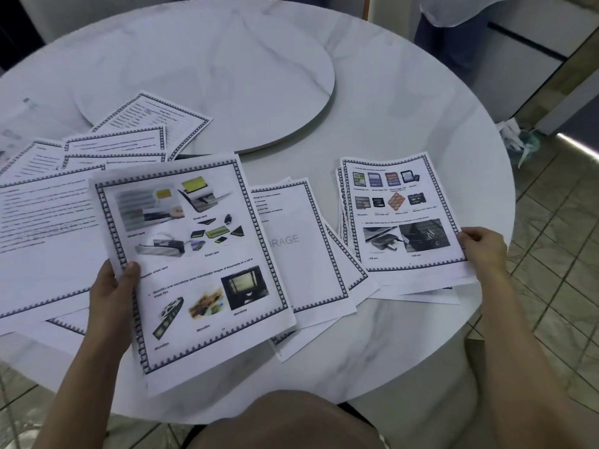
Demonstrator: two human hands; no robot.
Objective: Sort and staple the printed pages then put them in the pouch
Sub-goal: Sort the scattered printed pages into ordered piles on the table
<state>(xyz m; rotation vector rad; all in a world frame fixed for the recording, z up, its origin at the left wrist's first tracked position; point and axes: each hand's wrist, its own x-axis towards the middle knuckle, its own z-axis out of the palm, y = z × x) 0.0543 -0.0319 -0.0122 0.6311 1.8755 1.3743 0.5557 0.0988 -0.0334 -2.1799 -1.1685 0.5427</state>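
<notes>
My left hand [111,291] grips the left edge of a printed page with smart-card and microfilm pictures [194,267], held slightly above the table. My right hand [483,249] pinches the right edge of a stack of pages topped by a memory-card and USB sheet [403,215] at the table's right side. Between them lies a fanned pile with a "STORAGE" watermark page [301,251]. More bordered text pages [48,218] are spread across the left of the table. No stapler or pouch can be made out.
The round white marble table [421,108] carries a raised turntable disc [227,76] at its middle. A person in pale clothes [453,24] stands at the far right. Tiled floor [557,254] lies to the right. My knee [291,422] is below the table's front edge.
</notes>
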